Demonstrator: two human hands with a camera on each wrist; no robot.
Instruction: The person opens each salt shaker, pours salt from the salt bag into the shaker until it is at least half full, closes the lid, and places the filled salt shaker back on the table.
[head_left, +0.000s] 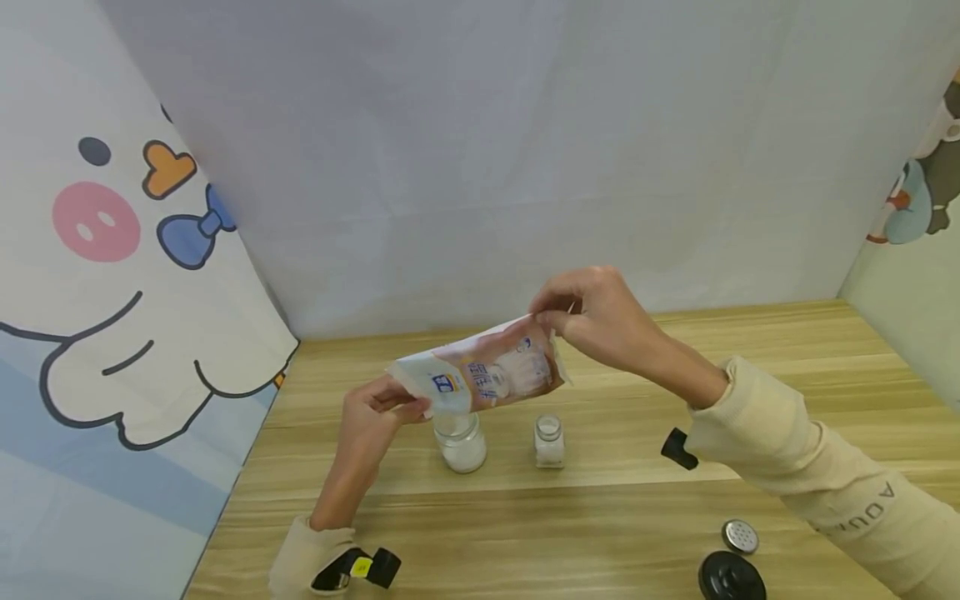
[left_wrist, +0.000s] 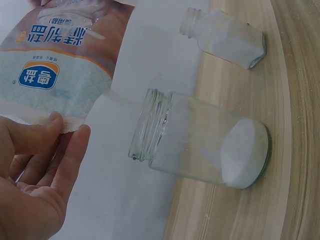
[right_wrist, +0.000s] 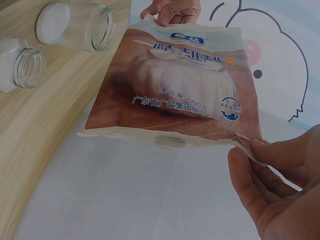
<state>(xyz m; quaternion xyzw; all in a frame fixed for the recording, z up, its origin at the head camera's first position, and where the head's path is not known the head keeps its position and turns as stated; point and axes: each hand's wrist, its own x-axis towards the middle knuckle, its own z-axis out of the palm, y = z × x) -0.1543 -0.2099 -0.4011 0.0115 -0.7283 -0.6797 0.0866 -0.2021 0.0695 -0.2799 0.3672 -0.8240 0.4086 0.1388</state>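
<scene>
A brown and pale-blue bag of salt [head_left: 498,371] hangs tilted above the table, its left end lower and over the mouth of a round glass jar [head_left: 461,446]. My left hand [head_left: 378,417] pinches the bag's low end between thumb and fingers. At the raised far corner, my right hand [head_left: 600,321] pinches the bag's edge. In the left wrist view, a faint white streak runs from the bag toward the jar's mouth. White salt [left_wrist: 245,152] covers the jar's bottom. A smaller square glass bottle [head_left: 549,443], holding white salt, stands to the jar's right.
On the front right of the wooden table [head_left: 600,533] lie a perforated metal cap [head_left: 740,536] and a black lid [head_left: 731,577]. A pale cloth backdrop [head_left: 480,167] rises behind the table, with a cartoon-printed cloth [head_left: 112,292] on the left.
</scene>
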